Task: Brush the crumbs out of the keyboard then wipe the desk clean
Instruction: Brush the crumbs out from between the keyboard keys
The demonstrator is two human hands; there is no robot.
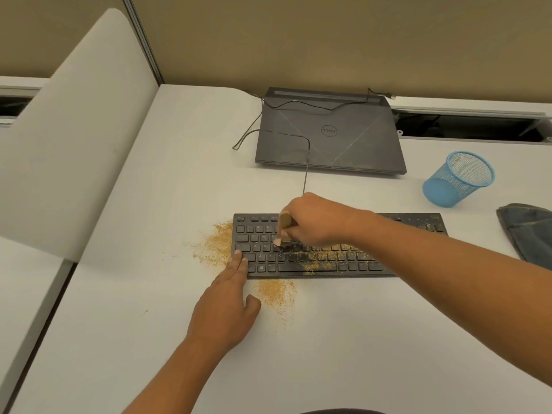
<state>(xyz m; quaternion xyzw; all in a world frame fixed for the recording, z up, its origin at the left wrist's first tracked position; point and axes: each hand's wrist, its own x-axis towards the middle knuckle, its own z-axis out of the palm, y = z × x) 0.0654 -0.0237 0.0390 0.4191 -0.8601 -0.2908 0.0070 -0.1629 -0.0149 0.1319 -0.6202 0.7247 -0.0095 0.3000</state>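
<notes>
A black keyboard [328, 258] lies across the white desk [149, 294], with tan crumbs [331, 255] scattered over its middle keys. More crumbs lie in a pile on the desk left of the keyboard [213, 245] and in a second pile in front of it [276, 292]. My right hand [313, 219] grips a small brush with a wooden handle [284, 220], its dark bristles down on the keys left of the middle. My left hand [230, 300] lies flat, its straight fingertips pressing the keyboard's front left corner.
A closed dark laptop [328, 135] sits behind the keyboard, cables trailing over it. A blue mesh cup [458, 177] stands at the right, and a dark cloth [528, 231] lies at the right edge. A white partition panel [68, 138] rises on the left.
</notes>
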